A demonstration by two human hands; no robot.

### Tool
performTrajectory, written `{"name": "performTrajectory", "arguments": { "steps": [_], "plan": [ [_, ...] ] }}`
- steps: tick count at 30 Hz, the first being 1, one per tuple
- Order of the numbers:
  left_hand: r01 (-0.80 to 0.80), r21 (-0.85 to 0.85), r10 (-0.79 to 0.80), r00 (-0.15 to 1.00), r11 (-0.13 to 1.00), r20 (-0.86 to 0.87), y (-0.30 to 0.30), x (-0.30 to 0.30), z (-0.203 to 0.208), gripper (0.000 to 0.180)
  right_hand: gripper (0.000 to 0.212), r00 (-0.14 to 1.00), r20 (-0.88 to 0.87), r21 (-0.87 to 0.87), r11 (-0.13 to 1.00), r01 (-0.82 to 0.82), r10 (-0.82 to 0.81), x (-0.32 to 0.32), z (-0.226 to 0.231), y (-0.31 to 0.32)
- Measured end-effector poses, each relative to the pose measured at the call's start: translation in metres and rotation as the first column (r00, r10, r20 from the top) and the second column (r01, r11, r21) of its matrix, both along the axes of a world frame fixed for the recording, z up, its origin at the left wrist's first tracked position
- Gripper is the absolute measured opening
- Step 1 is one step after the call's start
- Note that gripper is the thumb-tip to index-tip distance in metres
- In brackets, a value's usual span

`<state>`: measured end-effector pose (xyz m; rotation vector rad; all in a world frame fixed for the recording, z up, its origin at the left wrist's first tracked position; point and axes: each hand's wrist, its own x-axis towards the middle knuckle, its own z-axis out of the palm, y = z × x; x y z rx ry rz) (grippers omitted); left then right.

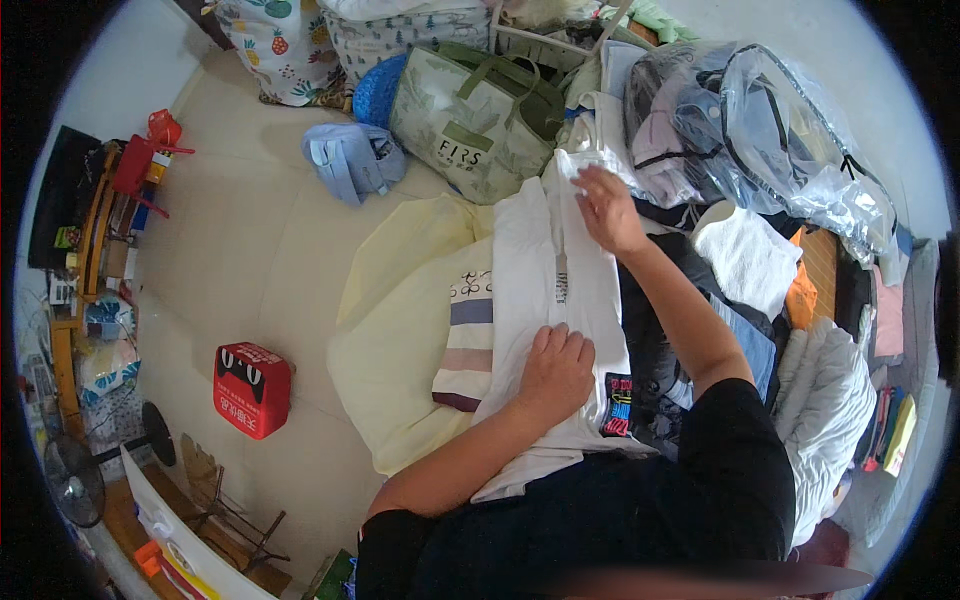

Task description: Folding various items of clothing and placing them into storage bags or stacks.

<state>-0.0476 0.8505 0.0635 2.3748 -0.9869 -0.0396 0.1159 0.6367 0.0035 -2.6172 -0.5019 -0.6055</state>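
Pale tiles (230, 220) spread across the left half of the view, while a broad heap of clothes fills the right. A clear bag (800, 140), stuffed with garments, lies at the heap's far right, and a yellow sheet (375, 340) spreads along its left edge. In the middle, straight before the person, a white cloth (595, 340) runs lengthwise from the heap's far side down toward the lap. Beyond it, a green tote (475, 110) leans with its handles up. A white quilt (825, 420) is bunched near the person's right side, with a white towel (745, 255) farther off. A blue bag (355, 165) sits on the tiles near the tote, and a red box (252, 390) stands well apart from it (two big cartoon eyes look out from its side). A striped shirt (470, 312) lies partly under the white cloth's left side. The left hand (557, 372) rests palm down on the cloth, its grip slack, fingers loosely bent. The right hand (608, 208) is at the cloth's far end, fingers slightly curled; whether its grip pinches the fabric I cannot tell. Smallest, a bright patch (618, 405) marks the cloth's near end.
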Motion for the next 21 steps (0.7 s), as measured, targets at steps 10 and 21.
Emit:
{"name": "performTrajectory", "arguments": {
  "steps": [10,21],
  "plan": [
    [0.054,0.076,-0.050,0.997,0.996,-0.060,-0.003,-0.003,-0.002,0.021,0.064,0.878,-0.371,-0.505,0.859,0.082,-0.302,-0.001,-0.050,-0.023],
    [0.047,-0.120,-0.057,0.995,0.992,-0.082,0.009,-0.003,0.002,0.034,0.050,0.966,-0.212,-0.225,0.969,0.100,-0.149,-0.036,-0.008,-0.001]
  ]
}}
